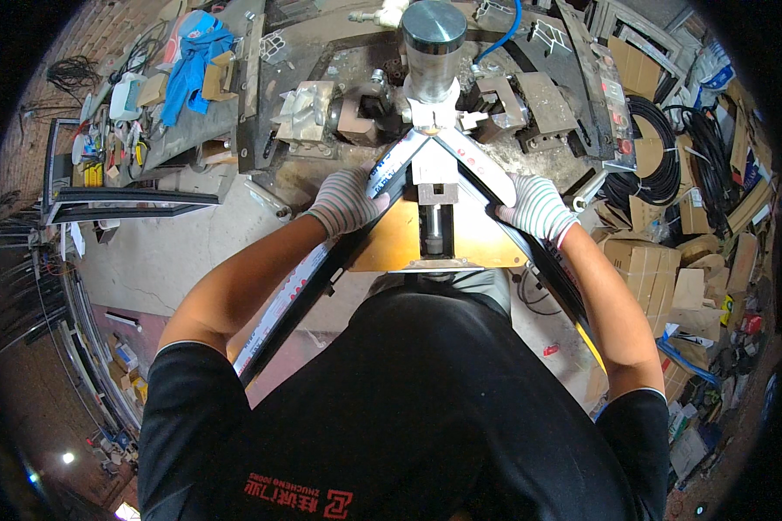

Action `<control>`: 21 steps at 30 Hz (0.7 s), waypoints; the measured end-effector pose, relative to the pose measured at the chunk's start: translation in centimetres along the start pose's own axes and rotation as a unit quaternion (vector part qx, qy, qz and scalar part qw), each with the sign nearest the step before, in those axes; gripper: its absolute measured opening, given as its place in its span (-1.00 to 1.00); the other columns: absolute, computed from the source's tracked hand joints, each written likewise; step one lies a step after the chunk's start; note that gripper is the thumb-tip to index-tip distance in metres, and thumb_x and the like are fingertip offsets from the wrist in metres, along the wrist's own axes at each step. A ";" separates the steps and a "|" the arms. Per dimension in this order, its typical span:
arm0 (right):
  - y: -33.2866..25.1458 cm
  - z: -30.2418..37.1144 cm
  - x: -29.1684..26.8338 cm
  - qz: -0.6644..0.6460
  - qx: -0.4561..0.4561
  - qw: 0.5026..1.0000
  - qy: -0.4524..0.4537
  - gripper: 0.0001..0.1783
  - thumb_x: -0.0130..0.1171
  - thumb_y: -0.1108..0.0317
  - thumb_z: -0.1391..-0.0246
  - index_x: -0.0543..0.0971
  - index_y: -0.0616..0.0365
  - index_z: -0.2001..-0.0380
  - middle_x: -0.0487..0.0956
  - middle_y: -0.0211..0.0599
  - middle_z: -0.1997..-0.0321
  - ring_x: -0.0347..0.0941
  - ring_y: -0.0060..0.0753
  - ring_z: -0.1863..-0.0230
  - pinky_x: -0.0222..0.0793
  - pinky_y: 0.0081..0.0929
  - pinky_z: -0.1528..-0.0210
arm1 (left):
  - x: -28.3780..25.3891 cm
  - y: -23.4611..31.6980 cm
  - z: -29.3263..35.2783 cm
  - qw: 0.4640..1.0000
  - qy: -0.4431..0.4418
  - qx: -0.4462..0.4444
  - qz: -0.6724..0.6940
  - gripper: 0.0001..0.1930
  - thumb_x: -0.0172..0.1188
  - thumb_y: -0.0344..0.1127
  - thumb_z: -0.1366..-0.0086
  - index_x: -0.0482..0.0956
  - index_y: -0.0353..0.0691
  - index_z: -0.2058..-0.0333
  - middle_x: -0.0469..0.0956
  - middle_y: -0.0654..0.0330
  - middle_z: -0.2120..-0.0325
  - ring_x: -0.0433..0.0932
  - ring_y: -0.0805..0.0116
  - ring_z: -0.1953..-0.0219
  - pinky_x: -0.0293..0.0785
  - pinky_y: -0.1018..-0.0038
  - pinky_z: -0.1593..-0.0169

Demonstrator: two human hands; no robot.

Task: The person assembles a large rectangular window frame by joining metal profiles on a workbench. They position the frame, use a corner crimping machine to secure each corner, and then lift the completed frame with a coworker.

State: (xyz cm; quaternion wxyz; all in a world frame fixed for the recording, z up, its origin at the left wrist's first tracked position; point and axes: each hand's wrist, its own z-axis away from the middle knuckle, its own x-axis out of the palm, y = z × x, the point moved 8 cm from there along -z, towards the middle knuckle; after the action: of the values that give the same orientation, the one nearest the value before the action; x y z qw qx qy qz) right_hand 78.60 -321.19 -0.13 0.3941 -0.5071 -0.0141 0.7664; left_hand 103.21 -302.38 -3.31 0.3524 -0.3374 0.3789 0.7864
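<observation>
While both hands work the two arms of an upside-down V, the left profile [295,286] and the right profile [478,165] meet right up against the machine, just below its steel cylinder [433,56]. And look at the hold! The left hand [349,202], in a striped glove, has its thumb over the inner side of its profile, fingers curled round the outer side; the right hand [539,208] mirrors it, thumb inward, gripping the other arm. Fingertips? Tucked out of sight, so how tightly they press, I cannot tell.

These look like stiff, hollow metal lengths: probably light for their size, but long and awkward, their tails liable to swing. That pale printed film looks slick, and the surface beneath could scratch. Best purchase, I'd judge, is right here, partway down each arm, square on the edges and well clear of the cylinder.

Now, what we can't see: the joint itself, largely masked by a metal block [436,165] and the parts around it. Down below, the black shirt [408,391] and sleeve hide the left tail, while the right forearm [613,295] crosses near the other, its far end lost.
</observation>
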 end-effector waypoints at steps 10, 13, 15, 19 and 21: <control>0.7 -0.2 0.6 0.001 -0.004 1.000 0.018 -0.36 0.33 -0.11 -0.02 0.67 0.28 0.07 0.71 0.25 0.23 0.68 0.28 0.16 0.57 -0.01 0.01 | -0.2 0.1 0.0 0.995 0.067 0.031 0.069 -0.38 0.36 0.15 -0.24 0.59 -0.28 -0.05 0.73 -0.22 0.26 0.72 -0.25 0.16 0.65 0.04 0.06; 0.5 -0.1 0.4 0.027 -0.008 0.999 0.045 -0.31 0.32 -0.20 -0.04 0.67 0.29 0.09 0.71 0.23 0.26 0.68 0.27 0.18 0.57 0.00 0.02 | -0.8 0.8 0.4 0.995 0.078 0.028 0.055 -0.36 0.35 0.20 -0.26 0.60 -0.28 -0.04 0.73 -0.22 0.29 0.71 -0.27 0.20 0.65 0.03 0.10; 0.3 0.2 0.0 0.067 0.015 0.996 0.058 -0.28 0.32 -0.24 -0.06 0.67 0.28 0.08 0.71 0.21 0.27 0.69 0.26 0.17 0.57 0.00 0.03 | -1.3 1.4 0.7 0.997 0.077 0.018 0.003 -0.41 0.32 0.18 -0.32 0.61 -0.27 0.00 0.74 -0.14 0.25 0.72 -0.19 0.20 0.66 0.08 0.11; -0.6 1.7 -1.0 0.111 0.071 0.987 0.097 -0.23 0.31 -0.35 -0.06 0.66 0.26 0.12 0.72 0.18 0.28 0.70 0.22 0.19 0.58 0.02 0.04 | -2.3 2.0 1.7 0.997 0.076 -0.006 0.011 -0.37 0.28 0.24 -0.34 0.57 -0.28 -0.03 0.74 -0.18 0.24 0.74 -0.20 0.17 0.66 0.04 0.06; -1.5 2.8 -1.5 0.098 0.064 0.980 0.163 -0.33 0.36 -0.27 -0.05 0.67 0.18 0.13 0.72 0.06 0.17 0.67 0.13 0.06 0.54 -0.05 -0.07 | -2.9 2.2 2.4 0.993 0.114 0.013 0.035 -0.35 0.32 0.20 -0.33 0.56 -0.29 -0.10 0.74 -0.15 0.23 0.74 -0.13 0.17 0.67 0.09 0.09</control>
State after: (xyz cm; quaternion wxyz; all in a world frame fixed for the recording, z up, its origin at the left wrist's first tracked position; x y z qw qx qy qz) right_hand 77.53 -319.99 3.06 0.3455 -0.5984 0.1489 0.7074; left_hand 102.33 -302.31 0.94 0.2832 -0.4066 0.4386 0.7498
